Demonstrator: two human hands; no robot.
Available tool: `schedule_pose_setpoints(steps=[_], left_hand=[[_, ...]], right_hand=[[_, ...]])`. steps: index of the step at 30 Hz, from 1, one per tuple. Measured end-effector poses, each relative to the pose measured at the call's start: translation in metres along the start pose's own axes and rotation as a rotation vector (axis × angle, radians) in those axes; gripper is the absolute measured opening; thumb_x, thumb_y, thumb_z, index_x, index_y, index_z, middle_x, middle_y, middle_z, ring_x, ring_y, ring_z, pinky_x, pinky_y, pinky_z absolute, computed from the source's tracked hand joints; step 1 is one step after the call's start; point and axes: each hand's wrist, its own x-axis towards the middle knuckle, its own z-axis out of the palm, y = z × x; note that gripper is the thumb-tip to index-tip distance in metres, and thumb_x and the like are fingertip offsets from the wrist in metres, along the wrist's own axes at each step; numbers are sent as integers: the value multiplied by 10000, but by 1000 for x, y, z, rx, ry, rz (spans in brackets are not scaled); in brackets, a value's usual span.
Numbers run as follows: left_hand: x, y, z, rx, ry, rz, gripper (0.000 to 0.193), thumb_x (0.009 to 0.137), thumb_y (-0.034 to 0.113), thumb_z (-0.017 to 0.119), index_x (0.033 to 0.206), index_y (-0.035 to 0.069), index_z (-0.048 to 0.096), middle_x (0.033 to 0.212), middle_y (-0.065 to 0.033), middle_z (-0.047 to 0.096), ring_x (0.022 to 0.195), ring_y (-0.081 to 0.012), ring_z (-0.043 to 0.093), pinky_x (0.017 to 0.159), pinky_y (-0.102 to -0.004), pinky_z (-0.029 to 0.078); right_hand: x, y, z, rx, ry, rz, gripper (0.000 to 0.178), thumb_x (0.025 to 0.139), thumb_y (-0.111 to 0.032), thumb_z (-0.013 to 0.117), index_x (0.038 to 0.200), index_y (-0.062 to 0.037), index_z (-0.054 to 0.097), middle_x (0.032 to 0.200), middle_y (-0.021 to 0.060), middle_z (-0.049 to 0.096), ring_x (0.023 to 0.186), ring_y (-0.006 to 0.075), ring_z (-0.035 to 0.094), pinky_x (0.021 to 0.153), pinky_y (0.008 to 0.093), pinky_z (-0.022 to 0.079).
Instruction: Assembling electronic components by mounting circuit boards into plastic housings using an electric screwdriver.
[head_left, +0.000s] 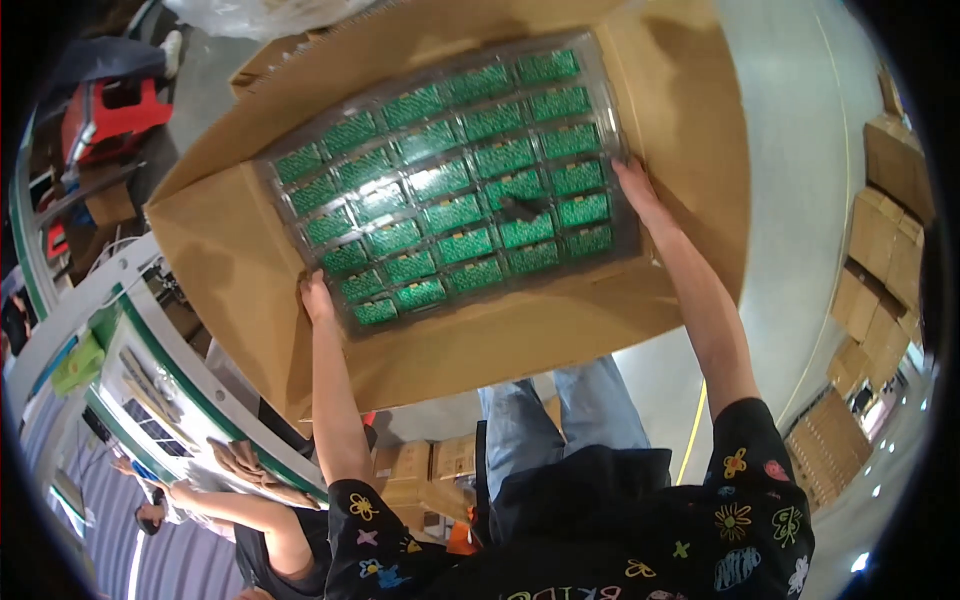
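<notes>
Inside a large open cardboard box (690, 130) lies a clear plastic tray (625, 232) with rows of green circuit boards (465, 245) in its pockets. My left hand (316, 297) grips the tray's left edge near its lower corner, against the box wall. At the opposite edge, my right hand (637, 190) has hold of the tray's right side. Fingers of both hands are partly hidden by the tray edge. A small dark piece (522, 208) rests over the boards right of the middle. Whether more trays lie beneath cannot be seen.
To the left runs a workbench with a green-edged white surface (150, 390), and a person's arm (225, 503) is beside it. A red stool (115, 118) stands at the far left. Stacked cartons (885, 240) line the right side. Clear plastic wrap (265, 15) lies beyond the box.
</notes>
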Motion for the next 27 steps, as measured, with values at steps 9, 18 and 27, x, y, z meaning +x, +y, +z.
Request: schedule_pose_setpoints(steps=[9,18,27], left_hand=[[12,-4,-11,-348,-373,-300,749,844,511,526,1426,94,306,1467,-92,311,1339,-223,290,1098,-408,164],[22,-6,-17,-339,-486,-352,825,848,585,470,1468,120,184,1527,-44,183,1372,-240,229,1112,-443,80],[22,-6,9,-332,-537,-331,833,843,590,492,1456,105,204,1506,-35,236,1344,-242,274,1087,-428,180]], right_hand=[[59,20,1,164,-59,275,809,879,-639,382,1351,18,415,1371,154,442,1253,249,413,1060,358,285],[45,11,9,454,-234,250,945,794,-737,445,1369,10,388,1365,146,446,1244,247,416,1052,358,301],[84,60,-12,533,-268,218,928,808,-687,493,1414,-9,305,1413,123,389,1278,249,379,1068,372,284]])
